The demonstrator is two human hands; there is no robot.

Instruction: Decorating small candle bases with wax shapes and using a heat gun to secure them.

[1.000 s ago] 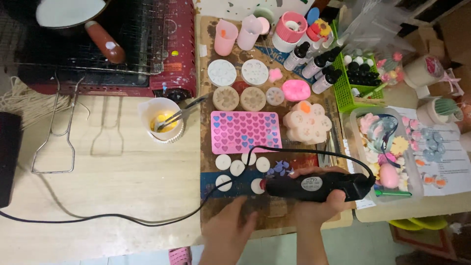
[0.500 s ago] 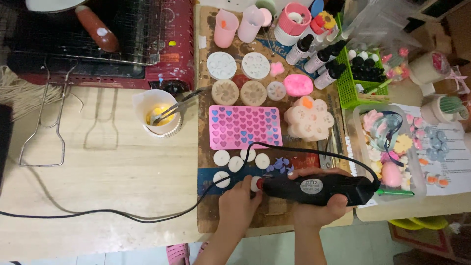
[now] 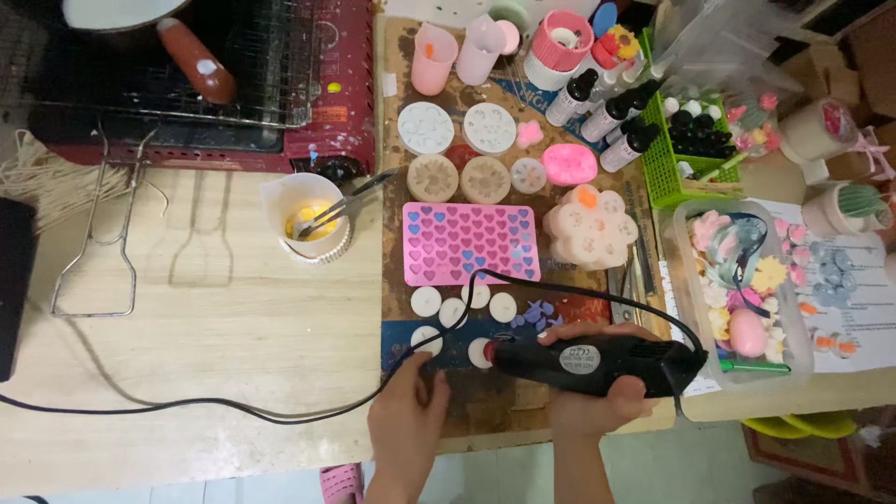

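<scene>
I record a black handheld heat tool (image 3: 597, 362) lying level across the near edge of the brown work board (image 3: 397, 187), its nozzle pointing left at a small white wax disc (image 3: 481, 352); the aim suggests the disc is what the nozzle is meant to warm. My right hand (image 3: 588, 392) is wrapped fully round the tool's body from below, fingers closed over the top, a firm hold that keeps the barrel steady. My left hand (image 3: 406, 420) rests on the board just left of the nozzle, fingers loosely curled and empty, its fingertips near another white disc (image 3: 427, 338); I judge it is kept to the side to stay out of the hot stream. The tool's black cord (image 3: 187, 408) loops from its rear over the board and trails left across the wooden table (image 3: 215, 317). Beyond the nozzle sit more white discs (image 3: 462, 306) and a cluster of small purple pieces (image 3: 534, 317). Further back lies a pink heart-cavity mould (image 3: 469, 244), flat so its cells stay level, with a flower-shaped wax block (image 3: 590, 228) beside it and round moulds (image 3: 457, 177) behind. At the board's left edge stands a white cup of yellow liquid (image 3: 313, 229) with tweezers (image 3: 350, 203) resting in it. A red stove (image 3: 233, 93) occupies the far left corner. A clear tub of decorations (image 3: 742, 289) and a green basket of dropper bottles (image 3: 686, 140) stand at the right.
</scene>
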